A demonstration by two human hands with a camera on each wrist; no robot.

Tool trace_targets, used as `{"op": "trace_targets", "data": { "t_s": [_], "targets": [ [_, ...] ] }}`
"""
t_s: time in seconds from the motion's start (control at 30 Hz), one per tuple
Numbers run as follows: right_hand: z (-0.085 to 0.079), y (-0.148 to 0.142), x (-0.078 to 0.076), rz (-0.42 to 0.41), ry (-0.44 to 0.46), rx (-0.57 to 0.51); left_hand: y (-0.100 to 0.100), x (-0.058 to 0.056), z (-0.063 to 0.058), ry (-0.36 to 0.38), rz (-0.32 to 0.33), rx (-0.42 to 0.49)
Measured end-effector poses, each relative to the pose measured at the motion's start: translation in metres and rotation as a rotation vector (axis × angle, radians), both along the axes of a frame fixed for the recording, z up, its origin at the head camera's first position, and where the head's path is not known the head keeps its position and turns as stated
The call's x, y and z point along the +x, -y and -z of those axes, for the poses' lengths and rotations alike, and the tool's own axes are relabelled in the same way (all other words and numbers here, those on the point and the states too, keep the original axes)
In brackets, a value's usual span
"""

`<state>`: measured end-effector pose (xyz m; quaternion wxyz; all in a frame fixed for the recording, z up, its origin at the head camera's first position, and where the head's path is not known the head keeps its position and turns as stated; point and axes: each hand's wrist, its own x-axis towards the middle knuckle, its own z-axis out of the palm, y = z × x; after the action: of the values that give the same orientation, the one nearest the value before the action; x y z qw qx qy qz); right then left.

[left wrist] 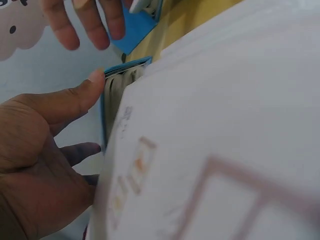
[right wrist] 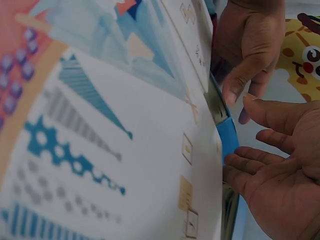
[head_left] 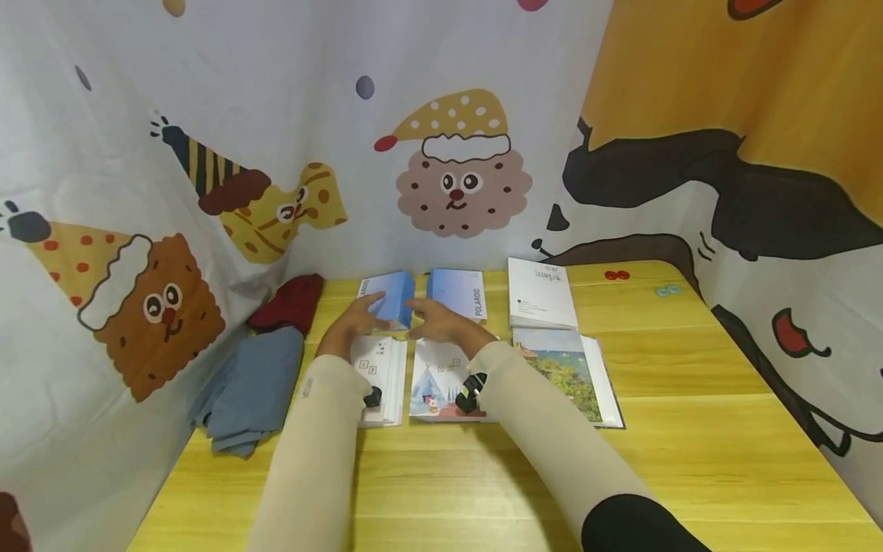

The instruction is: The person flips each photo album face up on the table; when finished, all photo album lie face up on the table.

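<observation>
In the head view, a blue album [head_left: 396, 297] lies at the back left of the table, and a second blue album [head_left: 451, 285] marked POLAROID is to its right. My left hand [head_left: 355, 320] is at the first album's left side, thumb extended over its near edge. In the left wrist view, that thumb [left wrist: 82, 100] lies at the album's corner. My right hand [head_left: 440, 320] reaches between the two albums, palm facing left. The right wrist view shows its extended fingers [right wrist: 250, 162] beside a blue cover [right wrist: 228, 137]; contact is unclear. Neither hand grips anything.
Nearer lie a white album [head_left: 375, 372], a book with a tent picture [head_left: 431, 383] and a landscape-covered book [head_left: 562, 368]. A white book [head_left: 540, 295] stands behind. Grey-blue cloth [head_left: 255, 379] and dark red cloth [head_left: 288, 303] lie left. Red [head_left: 617, 275] and teal [head_left: 667, 290] pieces lie right.
</observation>
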<state>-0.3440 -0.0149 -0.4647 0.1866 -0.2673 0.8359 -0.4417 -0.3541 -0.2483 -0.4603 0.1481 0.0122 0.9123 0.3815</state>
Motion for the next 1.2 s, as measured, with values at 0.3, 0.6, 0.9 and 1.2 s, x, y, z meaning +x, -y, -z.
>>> {"op": "trace_targets", "data": {
  "t_s": [0.3,0.6,0.9,1.2],
  "targets": [
    [0.003,0.008,-0.001,0.018,-0.010,0.057,-0.007,0.003,0.010,-0.054,-0.019,-0.078],
    [0.006,0.017,-0.005,0.020,-0.026,0.106,-0.014,0.001,0.012,-0.095,-0.032,-0.159],
    [0.008,0.017,-0.008,0.010,-0.019,0.097,-0.014,-0.001,0.012,-0.112,-0.035,-0.201],
    [0.002,0.013,-0.005,0.015,-0.035,0.054,-0.004,0.000,0.011,-0.143,-0.022,-0.143]
  ]
}}
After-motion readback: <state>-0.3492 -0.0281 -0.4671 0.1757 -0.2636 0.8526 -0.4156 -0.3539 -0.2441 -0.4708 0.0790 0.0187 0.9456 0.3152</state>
